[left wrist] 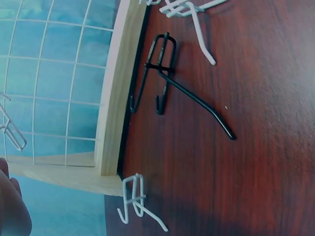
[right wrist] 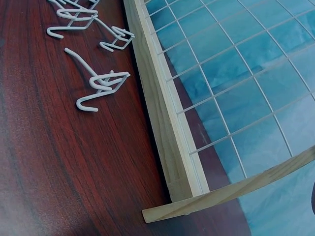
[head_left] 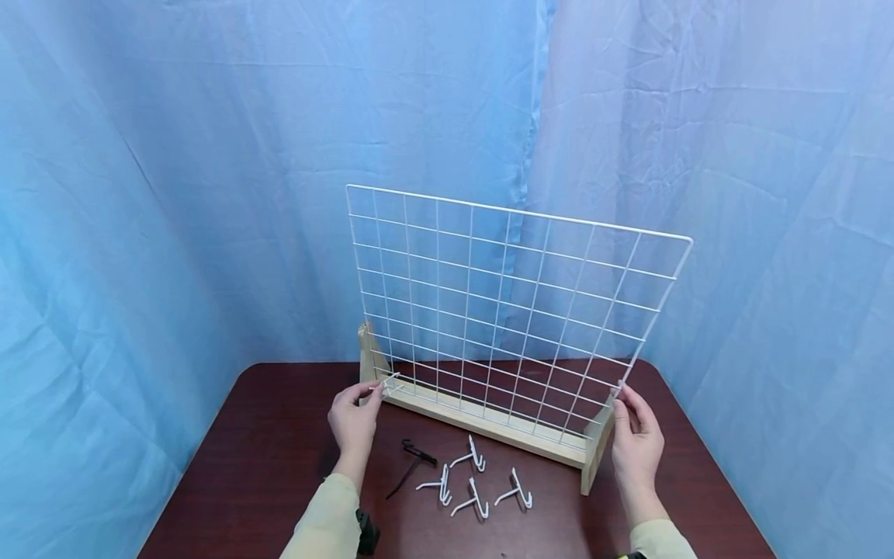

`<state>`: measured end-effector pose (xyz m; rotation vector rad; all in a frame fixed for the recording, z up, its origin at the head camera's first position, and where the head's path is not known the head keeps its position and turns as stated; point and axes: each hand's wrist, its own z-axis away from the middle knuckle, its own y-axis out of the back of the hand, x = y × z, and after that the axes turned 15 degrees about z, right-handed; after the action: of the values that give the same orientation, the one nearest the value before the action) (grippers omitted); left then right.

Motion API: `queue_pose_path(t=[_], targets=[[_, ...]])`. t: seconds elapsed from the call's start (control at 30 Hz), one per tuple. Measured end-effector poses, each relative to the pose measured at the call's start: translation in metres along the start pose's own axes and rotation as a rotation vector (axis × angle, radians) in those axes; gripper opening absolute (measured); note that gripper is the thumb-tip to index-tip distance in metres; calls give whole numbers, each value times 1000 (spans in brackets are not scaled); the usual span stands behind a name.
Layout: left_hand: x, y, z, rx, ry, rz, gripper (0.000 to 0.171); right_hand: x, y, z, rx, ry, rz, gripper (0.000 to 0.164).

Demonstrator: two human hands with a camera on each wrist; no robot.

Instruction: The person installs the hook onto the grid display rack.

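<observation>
A white wire grid panel (head_left: 489,269) stands upright in a wooden base (head_left: 482,423). At its lower left corner, my left hand (head_left: 354,419) pinches a white wire hook (left wrist: 14,132) between thumb and fingers, close to the mesh. My right hand (head_left: 637,442) pinches the panel's lower right edge, just above the wooden end piece (head_left: 595,450); the right wrist view barely shows this hand. On the table before the base lie a black wire hook (head_left: 419,453) and several white hooks (head_left: 515,491).
The dark red-brown table (head_left: 265,466) carries everything. Blue curtains (head_left: 279,155) hang behind and on both sides. Another white hook (left wrist: 134,199) lies by the base's left end.
</observation>
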<state>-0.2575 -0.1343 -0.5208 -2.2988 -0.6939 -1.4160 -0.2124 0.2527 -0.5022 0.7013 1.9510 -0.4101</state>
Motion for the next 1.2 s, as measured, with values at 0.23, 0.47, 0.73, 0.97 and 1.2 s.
queue_pose_path(t=[0.23, 0.47, 0.73, 0.97, 1.2], targets=[[11, -11, -11, 38, -25, 41, 8, 0, -1, 1, 11, 11, 27, 30], [27, -22, -26, 54, -78, 77, 8, 1, -2, 1, 13, 29, 41, 30], [50, -33, -42, 79, -39, 147, 8, 3, -2, 1, 26, 50, 55, 30], [66, -44, -55, 132, -5, 205, 8, 4, -2, 1, 30, 54, 40, 30], [80, -54, -66, 178, -2, 232, 8, 3, -3, 1, 35, 55, 54, 29]])
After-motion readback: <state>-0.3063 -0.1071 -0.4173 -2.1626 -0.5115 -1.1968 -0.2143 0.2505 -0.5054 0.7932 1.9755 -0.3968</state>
